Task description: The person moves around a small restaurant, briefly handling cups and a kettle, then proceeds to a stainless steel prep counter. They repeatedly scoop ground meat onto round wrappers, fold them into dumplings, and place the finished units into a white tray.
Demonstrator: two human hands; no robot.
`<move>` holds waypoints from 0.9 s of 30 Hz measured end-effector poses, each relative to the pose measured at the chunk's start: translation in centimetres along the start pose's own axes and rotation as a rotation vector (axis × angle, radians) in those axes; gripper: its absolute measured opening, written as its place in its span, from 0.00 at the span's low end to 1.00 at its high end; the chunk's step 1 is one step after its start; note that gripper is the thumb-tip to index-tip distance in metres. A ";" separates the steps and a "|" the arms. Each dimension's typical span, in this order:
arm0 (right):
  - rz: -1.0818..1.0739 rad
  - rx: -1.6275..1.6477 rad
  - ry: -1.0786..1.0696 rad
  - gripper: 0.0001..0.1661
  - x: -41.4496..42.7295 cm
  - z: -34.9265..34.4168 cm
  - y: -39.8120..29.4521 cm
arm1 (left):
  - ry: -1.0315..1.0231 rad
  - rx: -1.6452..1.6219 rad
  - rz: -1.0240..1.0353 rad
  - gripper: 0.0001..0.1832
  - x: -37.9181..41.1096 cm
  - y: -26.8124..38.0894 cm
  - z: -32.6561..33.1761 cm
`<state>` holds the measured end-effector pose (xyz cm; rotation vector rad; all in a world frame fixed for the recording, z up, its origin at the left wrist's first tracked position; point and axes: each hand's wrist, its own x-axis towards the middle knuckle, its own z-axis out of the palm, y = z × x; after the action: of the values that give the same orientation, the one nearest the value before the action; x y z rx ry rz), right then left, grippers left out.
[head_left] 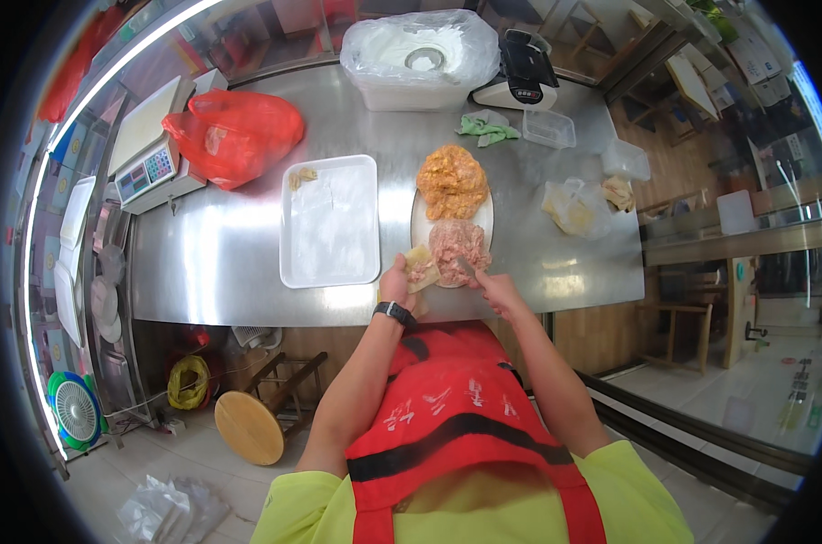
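Note:
My left hand (395, 281), with a black watch on its wrist, holds a pale dough wrapper (430, 277) with a dab of pink meat on it. More wrappers seem to lie under that palm, mostly hidden. In my right hand (500, 295) is a small flat spreading tool (466, 266), its blade touching the mound of pink minced meat (454, 238). That mound fills the near end of an oval white plate (419, 216). An orange filling mound (453, 180) sits at the far end. Left of the plate lies a white tray (332, 238) with a few folded dumplings (302, 178) in its far left corner.
On the steel table (247, 285) stand a red plastic bag (247, 136), a digital scale (149, 166), a bag-lined tub of white powder (417, 88) and a black-and-white machine (519, 81). A green cloth (487, 128), clear containers (549, 129) and a bag of wrappers (577, 207) are at right.

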<state>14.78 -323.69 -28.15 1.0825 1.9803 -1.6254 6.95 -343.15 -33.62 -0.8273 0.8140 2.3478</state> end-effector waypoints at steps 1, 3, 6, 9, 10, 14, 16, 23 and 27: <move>-0.051 -0.027 0.008 0.24 -0.2 -0.2 -0.1 | 0.005 0.009 -0.002 0.23 0.2 0.0 0.2; -0.246 -0.029 -0.012 0.25 -0.2 0.0 -0.3 | 0.017 0.026 -0.008 0.23 0.4 0.0 0.5; -0.491 -0.121 -0.004 0.24 0.3 1.9 0.4 | -0.010 0.023 -0.020 0.23 1.4 -0.8 0.1; -0.530 -0.215 0.068 0.24 1.4 2.9 1.6 | -0.018 0.061 -0.046 0.23 0.9 -0.9 1.0; -0.515 -0.240 0.097 0.24 1.8 3.1 2.0 | -0.012 0.066 -0.044 0.23 0.9 -1.0 1.2; -0.366 -0.207 0.173 0.25 4.4 0.8 4.6 | 0.015 0.065 -0.020 0.23 1.2 -1.1 1.3; -0.103 -0.070 0.070 0.28 2.3 -0.2 2.4 | 0.027 0.051 -0.011 0.23 1.4 -1.2 0.9; -0.413 -0.051 -0.009 0.23 0.7 0.8 1.0 | 0.026 0.034 -0.033 0.22 0.8 -1.2 2.1; -0.563 -0.381 0.041 0.18 -2.2 2.7 -1.3 | 0.056 0.071 -0.032 0.21 0.1 -1.5 3.1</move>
<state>14.77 -326.99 -26.51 0.4387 2.6420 -1.3649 6.66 -340.03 -32.26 -0.8728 0.8960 2.2636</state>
